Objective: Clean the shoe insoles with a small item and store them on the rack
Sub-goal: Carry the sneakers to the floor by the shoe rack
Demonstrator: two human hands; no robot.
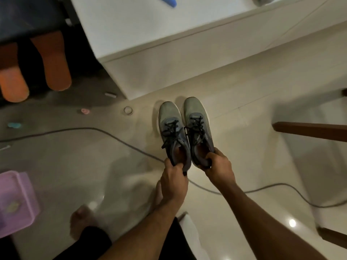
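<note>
Two grey running shoes with black laces hang side by side above the tiled floor, toes pointing away from me. My left hand grips the heel of the left shoe. My right hand grips the heel of the right shoe. Orange lining shows inside both shoe openings. Two orange insoles stand upright on a dark rack at the far left, one beside the other.
A white cabinet stands ahead with a blue object on top. A dark cable runs across the floor. A pink plastic box sits at the left. A wooden chair leg juts in from the right. My bare foot is below.
</note>
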